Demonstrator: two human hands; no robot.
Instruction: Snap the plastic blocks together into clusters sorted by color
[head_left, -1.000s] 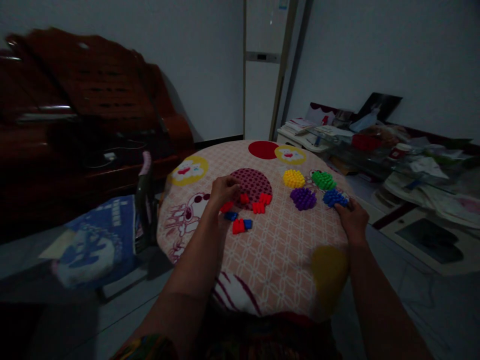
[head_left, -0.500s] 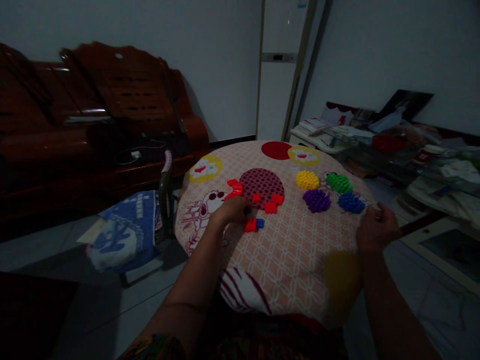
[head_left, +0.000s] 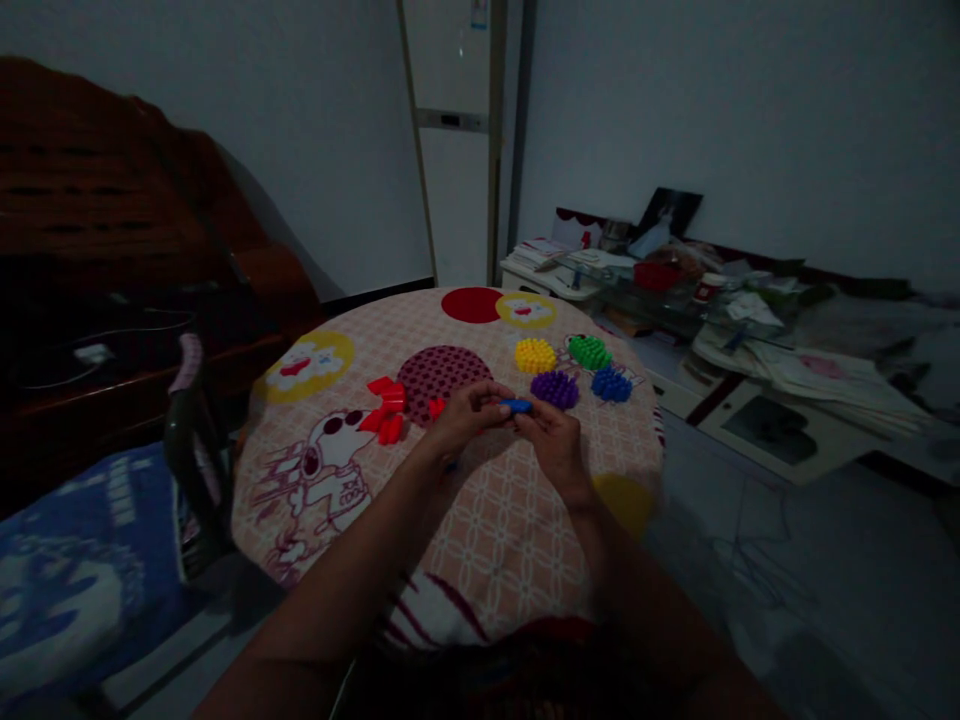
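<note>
Over the middle of the round table, my left hand (head_left: 471,418) and my right hand (head_left: 555,440) meet, fingertips closed on a small blue plastic piece (head_left: 516,405). Several red plastic pieces (head_left: 388,398) lie on the cloth left of my left hand, which partly hides others. Just beyond my right hand is a cluster of purple knobbly pieces (head_left: 555,390). Behind and beside it sit a yellow cluster (head_left: 535,355), a green cluster (head_left: 590,352) and a blue cluster (head_left: 611,385). The fingers cover part of the held piece.
A patterned pink cloth (head_left: 517,560) covers the table. At the left stands a chair (head_left: 199,450) with a blue cloth (head_left: 82,560), in front of a wooden bench (head_left: 112,190). A cluttered low cabinet (head_left: 675,375) runs along the right wall. A tall white unit (head_left: 454,200) stands behind.
My right hand has come in from the table's right edge to meet my left. A blue piece is now between their fingertips. The view has turned to the right.
</note>
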